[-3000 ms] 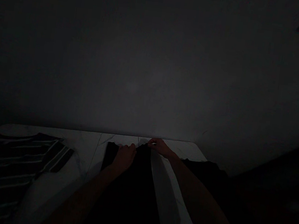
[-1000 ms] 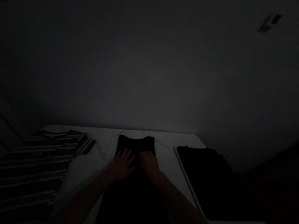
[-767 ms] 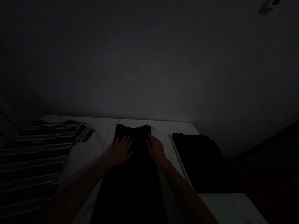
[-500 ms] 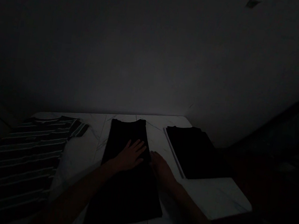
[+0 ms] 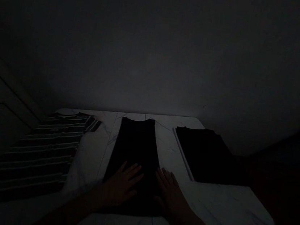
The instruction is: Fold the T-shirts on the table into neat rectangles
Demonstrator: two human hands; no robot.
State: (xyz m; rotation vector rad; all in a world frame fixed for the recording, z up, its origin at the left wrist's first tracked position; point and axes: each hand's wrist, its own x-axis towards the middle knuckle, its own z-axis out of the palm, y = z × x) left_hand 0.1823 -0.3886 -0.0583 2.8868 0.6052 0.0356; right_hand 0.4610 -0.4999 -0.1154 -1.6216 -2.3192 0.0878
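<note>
A long black garment, folded into a narrow strip, lies lengthwise on the white marble table. My left hand rests flat on its near end with the fingers spread. My right hand is also open, its fingers at the garment's right edge near the same end. Neither hand grips the cloth. The dim light hides any folds in the black fabric.
A striped dark T-shirt lies folded at the table's left side, and a folded black garment lies on a pale sheet to the right. A wall stands behind the table's far edge. The near edge runs just below my hands.
Both hands have slid from the garment's far end toward me, and now lie at its near end. The garment lies flat and straight, and the view has tilted down a little.
</note>
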